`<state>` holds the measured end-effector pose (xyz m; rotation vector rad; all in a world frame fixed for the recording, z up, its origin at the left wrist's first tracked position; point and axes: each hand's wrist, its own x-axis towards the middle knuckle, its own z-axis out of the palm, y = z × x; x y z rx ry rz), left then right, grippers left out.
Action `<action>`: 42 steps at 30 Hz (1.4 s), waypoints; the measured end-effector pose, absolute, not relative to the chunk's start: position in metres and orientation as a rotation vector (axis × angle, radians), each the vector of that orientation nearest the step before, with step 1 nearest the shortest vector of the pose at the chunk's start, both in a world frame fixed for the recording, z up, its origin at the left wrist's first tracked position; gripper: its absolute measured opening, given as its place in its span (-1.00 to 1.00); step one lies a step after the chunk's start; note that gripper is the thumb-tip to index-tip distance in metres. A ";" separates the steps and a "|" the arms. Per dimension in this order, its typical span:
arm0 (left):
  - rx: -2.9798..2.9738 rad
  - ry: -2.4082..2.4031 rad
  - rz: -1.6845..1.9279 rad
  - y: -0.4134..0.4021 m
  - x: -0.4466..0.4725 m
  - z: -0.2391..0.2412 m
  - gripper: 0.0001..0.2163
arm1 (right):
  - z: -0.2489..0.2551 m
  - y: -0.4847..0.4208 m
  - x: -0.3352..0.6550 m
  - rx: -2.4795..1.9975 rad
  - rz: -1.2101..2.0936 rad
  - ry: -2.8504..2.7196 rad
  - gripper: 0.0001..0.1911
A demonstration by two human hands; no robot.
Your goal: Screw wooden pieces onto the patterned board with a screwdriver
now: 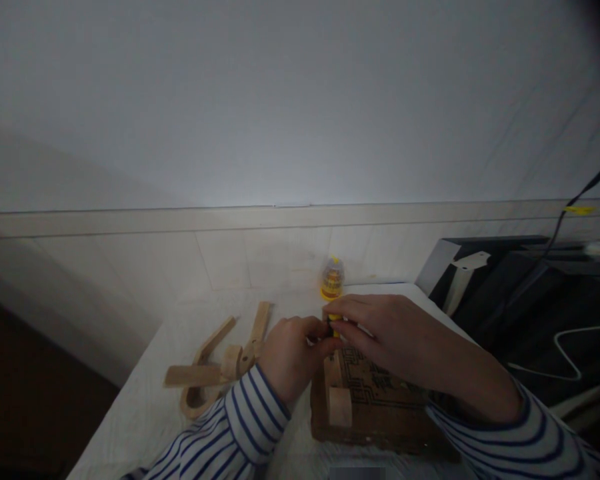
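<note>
Two bare hands meet in the head view, just over the left part of a brown wooden board (395,408) printed with dark fretwork lines and characters. The right hand (400,330) pinches a small yellow-and-black tool (335,328) between its thumb and fingertips; the tool is mostly covered, so its exact kind cannot be told. The left hand (293,353) is curled, its thumb and forefinger brought up to the tool from the other side; whether they grip the tool or the wood beneath it cannot be told. Below the fingers, a pale wooden bar with a rounded block (340,407) at its near end lies on the board. Both wrists wear blue-and-white striped sleeves (250,417).

Beyond the hands, a clear-domed container with a yellow base (333,280) stands on the white-covered table (130,413), near the wall (280,260). Left of the left hand lies a joined group of pale wooden pieces (195,375), some straight, one curved. At the right, beside the table, are black panels (515,293), a bent white wire (575,353) and a dark cable (595,179) with a yellow tie (579,210).
</note>
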<state>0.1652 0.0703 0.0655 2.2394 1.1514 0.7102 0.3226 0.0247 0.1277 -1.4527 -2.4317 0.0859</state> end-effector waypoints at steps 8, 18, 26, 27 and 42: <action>2.240 1.117 0.679 0.070 0.165 0.068 -0.85 | 0.124 0.028 0.324 -1.481 0.078 -2.421 -0.81; 2.221 0.960 0.624 0.075 0.160 0.067 -0.82 | 0.122 0.029 0.320 -1.552 -0.040 -2.404 -0.84; 2.246 1.020 0.650 0.073 0.161 0.068 -0.83 | 0.125 0.028 0.319 -1.540 -0.053 -2.407 -0.81; 2.237 1.052 0.662 0.072 0.162 0.068 -0.84 | 0.125 0.028 0.319 -1.539 -0.057 -2.405 -0.81; 2.242 1.175 0.686 0.071 0.166 0.067 -0.86 | 0.127 0.026 0.323 -1.409 0.077 -2.398 -0.76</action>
